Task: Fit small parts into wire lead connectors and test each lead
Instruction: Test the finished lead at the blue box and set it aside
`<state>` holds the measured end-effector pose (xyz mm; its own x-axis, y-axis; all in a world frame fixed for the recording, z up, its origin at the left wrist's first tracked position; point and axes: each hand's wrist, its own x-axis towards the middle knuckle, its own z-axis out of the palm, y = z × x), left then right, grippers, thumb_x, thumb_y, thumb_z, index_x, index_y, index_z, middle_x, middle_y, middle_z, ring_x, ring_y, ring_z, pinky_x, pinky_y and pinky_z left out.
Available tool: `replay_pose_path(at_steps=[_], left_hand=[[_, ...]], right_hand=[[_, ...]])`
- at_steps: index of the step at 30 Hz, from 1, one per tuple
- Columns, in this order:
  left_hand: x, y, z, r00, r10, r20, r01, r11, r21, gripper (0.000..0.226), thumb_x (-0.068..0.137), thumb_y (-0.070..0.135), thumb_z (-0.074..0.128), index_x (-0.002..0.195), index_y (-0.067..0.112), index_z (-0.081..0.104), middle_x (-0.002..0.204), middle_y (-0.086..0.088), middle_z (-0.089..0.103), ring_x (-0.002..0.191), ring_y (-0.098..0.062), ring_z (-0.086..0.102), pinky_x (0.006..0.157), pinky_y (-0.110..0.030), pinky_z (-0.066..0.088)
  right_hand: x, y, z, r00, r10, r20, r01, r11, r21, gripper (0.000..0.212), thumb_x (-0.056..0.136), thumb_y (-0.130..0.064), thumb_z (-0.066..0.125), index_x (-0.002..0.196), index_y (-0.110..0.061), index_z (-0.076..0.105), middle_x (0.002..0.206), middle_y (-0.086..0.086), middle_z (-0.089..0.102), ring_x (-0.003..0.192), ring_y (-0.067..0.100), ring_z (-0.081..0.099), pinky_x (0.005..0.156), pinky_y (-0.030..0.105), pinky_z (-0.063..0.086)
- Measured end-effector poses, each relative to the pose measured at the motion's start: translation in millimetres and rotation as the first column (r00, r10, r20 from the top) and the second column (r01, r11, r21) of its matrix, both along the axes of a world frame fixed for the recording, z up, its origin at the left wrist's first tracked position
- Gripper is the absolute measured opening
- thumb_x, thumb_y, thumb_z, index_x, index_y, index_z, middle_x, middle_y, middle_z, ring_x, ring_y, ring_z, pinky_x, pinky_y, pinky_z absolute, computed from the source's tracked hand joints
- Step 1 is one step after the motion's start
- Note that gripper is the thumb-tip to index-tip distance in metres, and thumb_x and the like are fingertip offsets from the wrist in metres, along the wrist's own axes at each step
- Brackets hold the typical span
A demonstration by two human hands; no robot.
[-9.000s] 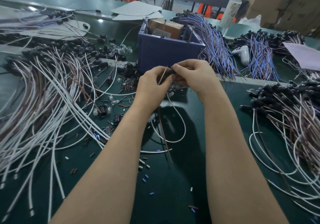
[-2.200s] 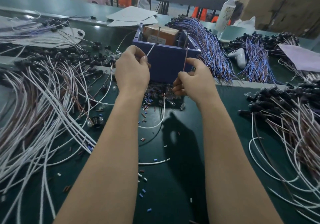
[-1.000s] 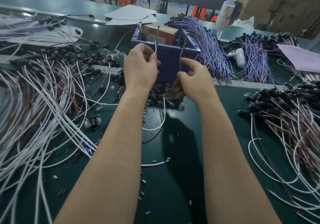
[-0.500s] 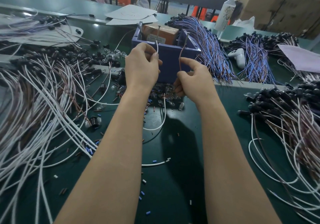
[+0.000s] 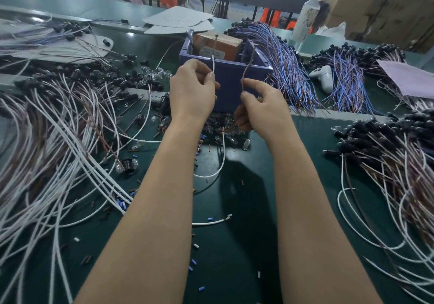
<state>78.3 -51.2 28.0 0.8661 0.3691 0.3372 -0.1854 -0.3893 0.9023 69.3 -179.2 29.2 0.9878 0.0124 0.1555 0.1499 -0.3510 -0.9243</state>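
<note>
My left hand (image 5: 191, 90) pinches the white wire (image 5: 213, 63) of a lead, its end pointing up toward a metal pin (image 5: 215, 40) in the blue box (image 5: 225, 78). My right hand (image 5: 260, 106) pinches the brown wire (image 5: 247, 69) of the same lead, whose tip reaches up to a second pin (image 5: 254, 48) on the box. The white wire loops down onto the green table (image 5: 234, 245) below my hands. Whatever is in my right palm is hidden. Small clear bulbs (image 5: 230, 137) lie in a heap under my hands.
A big pile of white and brown leads (image 5: 58, 139) covers the left side, another pile with black connectors (image 5: 399, 153) the right. Blue and brown leads (image 5: 286, 64) lie behind the box. A white bottle (image 5: 305, 15) and a white controller (image 5: 323, 76) sit at the back right.
Over the last second both hands stay almost still in front of the box, wire ends held up at the pins. Earlier they were together fitting a part, then parted and rose.
</note>
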Motion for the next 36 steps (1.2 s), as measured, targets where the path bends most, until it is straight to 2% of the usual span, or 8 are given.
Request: replay_pose_path(at_steps=[2, 6, 12, 18, 24, 27, 31, 36], left_hand=[[-1, 4, 0, 0.998, 0.053, -0.023, -0.053, 0.999, -0.003, 0.007, 0.093, 0.014, 0.052, 0.087, 0.017, 0.055, 0.073, 0.007, 0.068, 0.059, -0.004, 0.063, 0.074, -0.033, 0.056], [-8, 18, -5, 0.981, 0.171, -0.090, -0.167, 0.985, 0.049, 0.004, 0.093, 0.015, 0.052, 0.091, 0.017, 0.055, 0.093, -0.006, 0.071, 0.088, -0.024, 0.067, 0.084, -0.041, 0.053], [-27, 37, -5, 0.925, 0.181, -0.334, -0.113, 0.970, 0.213, 0.015, 0.092, 0.020, 0.052, 0.102, 0.017, 0.062, 0.106, -0.007, 0.069, 0.104, -0.028, 0.061, 0.092, -0.042, 0.049], [-55, 50, 31, 0.912, 0.285, -0.295, -0.104, 0.856, 0.506, 0.043, 0.097, 0.036, 0.046, 0.131, 0.010, 0.050, 0.144, -0.014, 0.035, 0.127, -0.033, 0.041, 0.104, -0.042, 0.033], [-79, 70, 78, 0.924, -0.248, -0.290, 0.275, 0.960, 0.056, 0.038, 0.103, 0.033, 0.035, 0.106, 0.005, 0.060, 0.095, -0.009, 0.070, 0.054, -0.008, 0.057, 0.051, -0.018, 0.049], [-77, 95, 87, 0.962, -0.104, -0.251, 0.167, 0.956, 0.243, 0.020, 0.098, 0.018, 0.047, 0.106, 0.006, 0.062, 0.096, -0.009, 0.067, 0.075, -0.014, 0.061, 0.069, -0.025, 0.053], [-48, 120, 92, 0.969, 0.220, -0.116, -0.163, 0.914, 0.371, 0.024, 0.092, 0.003, 0.048, 0.111, 0.006, 0.063, 0.103, -0.009, 0.062, 0.087, -0.020, 0.057, 0.072, -0.026, 0.050], [-5, 141, 96, 0.856, 0.447, 0.259, -0.514, 0.791, 0.332, 0.030, 0.091, 0.002, 0.043, 0.113, 0.010, 0.061, 0.122, -0.005, 0.056, 0.102, -0.011, 0.052, 0.076, -0.008, 0.031]], right_hand=[[-2, 2, -2, 0.999, 0.002, -0.039, 0.001, 0.998, 0.061, 0.027, 0.099, -0.012, 0.039, 0.115, -0.016, 0.061, 0.065, 0.004, 0.063, 0.049, 0.012, 0.060, 0.048, 0.022, 0.049], [-4, 13, -17, 0.991, -0.132, 0.029, 0.128, 0.839, -0.529, 0.024, 0.091, -0.031, 0.059, 0.109, -0.015, 0.067, 0.104, 0.007, 0.068, 0.099, 0.024, 0.061, 0.086, 0.034, 0.049], [-16, 41, -26, 0.987, -0.163, -0.005, 0.120, 0.745, -0.656, 0.033, 0.090, -0.011, 0.057, 0.120, -0.005, 0.047, 0.115, 0.018, 0.060, 0.106, 0.035, 0.056, 0.076, 0.033, 0.040], [-29, 50, 16, 0.993, -0.011, -0.115, 0.029, 0.987, 0.155, 0.014, 0.089, -0.005, 0.061, 0.101, 0.002, 0.063, 0.081, 0.005, 0.064, 0.068, 0.013, 0.064, 0.066, 0.027, 0.056], [-26, 93, 56, 0.978, 0.192, 0.083, -0.161, 0.441, 0.883, 0.007, 0.095, -0.001, 0.050, 0.096, 0.003, 0.055, 0.086, 0.013, 0.060, 0.067, 0.012, 0.064, 0.065, 0.019, 0.056], [-21, 109, 55, 0.952, 0.295, 0.077, -0.144, 0.211, 0.967, 0.012, 0.093, -0.001, 0.051, 0.082, -0.003, 0.055, 0.076, 0.009, 0.057, 0.060, 0.013, 0.058, 0.054, 0.016, 0.053], [-4, 129, 45, 0.832, 0.538, -0.133, -0.184, 0.496, 0.849, 0.026, 0.094, -0.006, 0.048, 0.068, -0.013, 0.049, 0.052, -0.003, 0.051, 0.040, 0.004, 0.041, 0.037, 0.011, 0.034], [37, 196, 37, 0.810, 0.555, -0.188, -0.141, 0.496, 0.857, 0.008, 0.093, 0.001, 0.051, 0.089, -0.005, 0.054, 0.052, 0.000, 0.055, 0.040, 0.005, 0.047, 0.039, 0.014, 0.040]])
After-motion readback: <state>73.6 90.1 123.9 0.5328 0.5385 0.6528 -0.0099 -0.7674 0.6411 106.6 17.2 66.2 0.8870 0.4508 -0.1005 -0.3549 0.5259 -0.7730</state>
